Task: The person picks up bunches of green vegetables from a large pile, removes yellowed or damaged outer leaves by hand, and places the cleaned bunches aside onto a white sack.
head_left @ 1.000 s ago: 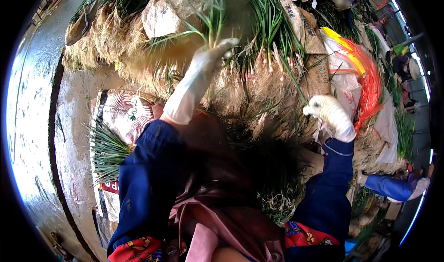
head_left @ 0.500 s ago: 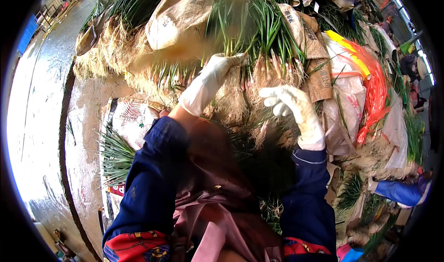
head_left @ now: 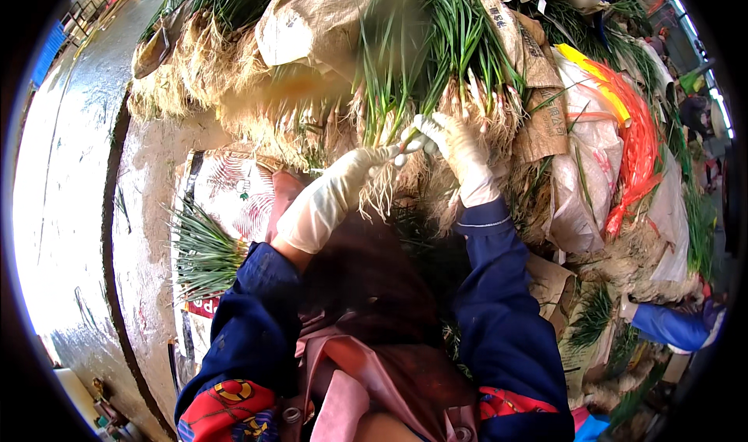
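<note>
A bunch (head_left: 380,130) of spring onions is held in front of the body, with its green leaves pointing away and its pale roots hanging below the fingers. It is gripped by the left hand (head_left: 362,169), whose gloved fingers are closed around the lower stalks. Just beside it, the right hand (head_left: 461,150), also gloved, is placed with half-bent fingers at the stalks; whether one stalk is pinched there cannot be told.

It is judged that the stalks are being arranged at the bunch, with both hands used together. For the next move, a steady hold by the left hand and a narrow, precise pinch by the right seem to be called for, so that no stalk is dropped and the roots are not tangled.

Behind the hands, a larger pile (head_left: 470,48) of the same plants is seen, partly covered by a beige sack (head_left: 308,25). On the right, a red plastic sheet (head_left: 640,157) is draped, and on the left another clump (head_left: 204,249) is laid near the wet floor (head_left: 70,208)
</note>
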Tool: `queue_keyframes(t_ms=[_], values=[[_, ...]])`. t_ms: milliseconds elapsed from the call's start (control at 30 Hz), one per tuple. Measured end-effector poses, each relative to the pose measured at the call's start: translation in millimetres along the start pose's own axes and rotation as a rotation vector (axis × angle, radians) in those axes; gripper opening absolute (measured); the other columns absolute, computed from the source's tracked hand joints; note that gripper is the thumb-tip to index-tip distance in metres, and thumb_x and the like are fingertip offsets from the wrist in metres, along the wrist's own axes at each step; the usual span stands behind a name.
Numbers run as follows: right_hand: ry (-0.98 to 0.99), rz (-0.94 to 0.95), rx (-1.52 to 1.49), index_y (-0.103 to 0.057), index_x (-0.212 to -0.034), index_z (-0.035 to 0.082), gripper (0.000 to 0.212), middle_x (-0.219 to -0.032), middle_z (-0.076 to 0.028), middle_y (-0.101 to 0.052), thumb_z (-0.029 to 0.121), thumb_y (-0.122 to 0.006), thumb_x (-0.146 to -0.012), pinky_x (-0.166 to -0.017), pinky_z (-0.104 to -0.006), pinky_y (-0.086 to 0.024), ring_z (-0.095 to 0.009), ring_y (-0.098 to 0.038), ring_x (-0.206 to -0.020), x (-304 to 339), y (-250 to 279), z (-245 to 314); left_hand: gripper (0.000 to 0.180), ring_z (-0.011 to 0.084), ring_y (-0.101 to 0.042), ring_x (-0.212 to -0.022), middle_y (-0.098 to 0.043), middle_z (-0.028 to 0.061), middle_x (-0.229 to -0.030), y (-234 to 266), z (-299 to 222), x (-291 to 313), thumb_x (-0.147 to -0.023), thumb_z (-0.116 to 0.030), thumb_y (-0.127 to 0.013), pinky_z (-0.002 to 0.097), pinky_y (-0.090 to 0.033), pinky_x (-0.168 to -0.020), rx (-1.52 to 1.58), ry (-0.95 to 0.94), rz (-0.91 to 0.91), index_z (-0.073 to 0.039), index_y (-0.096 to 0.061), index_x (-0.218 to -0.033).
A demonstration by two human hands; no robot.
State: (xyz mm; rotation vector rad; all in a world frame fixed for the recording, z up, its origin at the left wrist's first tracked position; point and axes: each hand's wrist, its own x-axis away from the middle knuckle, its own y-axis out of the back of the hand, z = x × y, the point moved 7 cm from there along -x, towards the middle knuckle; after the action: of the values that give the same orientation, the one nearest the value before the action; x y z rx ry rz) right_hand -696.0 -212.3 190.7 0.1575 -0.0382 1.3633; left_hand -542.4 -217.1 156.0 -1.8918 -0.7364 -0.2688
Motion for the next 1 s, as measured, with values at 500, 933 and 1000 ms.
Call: queue_keyframes(t_ms=[500,933,1000], values=[[-0.032,-0.004,1.092,-0.061,-0.08,0.009,0.051,-0.069,-0.006,-0.062,0.059,-0.058,-0.077,-0.063,-0.0335,-0.047,-0.022,-0.06,-0.064,27,55,39,0.027,0.0031,-0.042,-0.053,-0.045,-0.0056,-0.065,-19,-94,123,-0.089,-0.029,-0.057,0.0183,-0.035,-0.045,-0.352,-0.571,-0.247,-0.004,-0.059,-0.099],[0.025,0.0,0.257,-0.062,-0.08,0.004,0.02,-0.062,-0.002,-0.06,0.024,-0.063,-0.084,-0.048,-0.0215,-0.042,-0.009,-0.054,-0.051,-37,20,39,0.033,0.0264,-0.063,-0.094,-0.061,0.0182,-0.11,-21,-28,-37,-0.09,-0.021,-0.056,0.0381,-0.05,-0.084,-0.181,-0.38,0.051,0.0,-0.055,-0.116],[0.074,-0.063,0.302,-0.061,-0.081,0.004,0.017,-0.062,-0.002,-0.06,0.021,-0.062,-0.085,-0.049,-0.0232,-0.041,-0.009,-0.054,-0.053,-26,16,18,0.028,0.0216,-0.065,-0.074,-0.066,0.0117,-0.086,-21,-8,-44,-0.091,-0.017,-0.052,0.0303,-0.053,-0.067,-0.177,-0.262,-0.001,0.0,-0.054,-0.113]])
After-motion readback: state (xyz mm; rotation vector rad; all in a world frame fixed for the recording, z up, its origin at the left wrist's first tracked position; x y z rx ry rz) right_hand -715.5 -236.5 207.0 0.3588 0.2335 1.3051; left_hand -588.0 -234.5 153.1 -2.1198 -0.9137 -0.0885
